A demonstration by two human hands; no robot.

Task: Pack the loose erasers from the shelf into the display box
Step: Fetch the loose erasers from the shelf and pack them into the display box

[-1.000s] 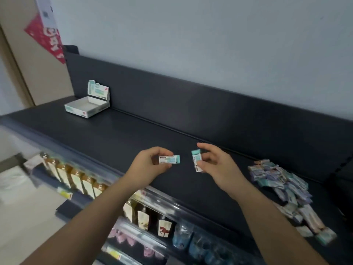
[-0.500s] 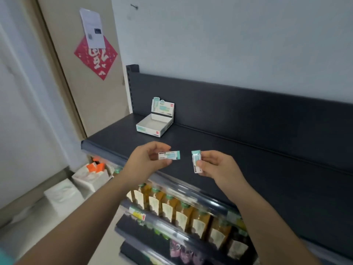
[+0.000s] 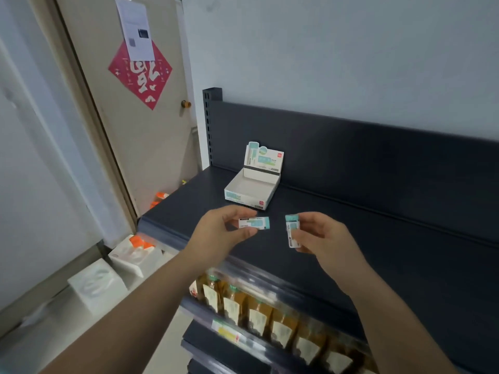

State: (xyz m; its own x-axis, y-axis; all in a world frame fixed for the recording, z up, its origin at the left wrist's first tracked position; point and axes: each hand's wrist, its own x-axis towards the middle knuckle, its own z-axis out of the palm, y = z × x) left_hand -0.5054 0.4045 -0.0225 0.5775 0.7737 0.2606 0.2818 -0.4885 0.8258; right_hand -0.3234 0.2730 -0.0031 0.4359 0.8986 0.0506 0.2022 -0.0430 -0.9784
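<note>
The white display box [image 3: 249, 194] stands open on the dark shelf [image 3: 351, 225] near its left end, its printed lid flap upright at the back. It looks empty inside. My left hand [image 3: 218, 233] pinches a white and teal eraser [image 3: 255, 222] held level, just in front of the box. To the right, my right hand [image 3: 321, 236] grips a second eraser [image 3: 292, 230] held upright. Both hands hover over the shelf's front part. The pile of loose erasers is out of view.
A row of amber bottles [image 3: 259, 311] fills the shelf below. A beige door [image 3: 135, 130] with a red paper decoration stands at the left. White packs [image 3: 100, 284] with orange caps lie on the floor beside the shelf end.
The view has swung left and closer to the display box, which now sits just beyond my hands. Both hands keep their erasers in the same grip. The eraser pile left the view.
</note>
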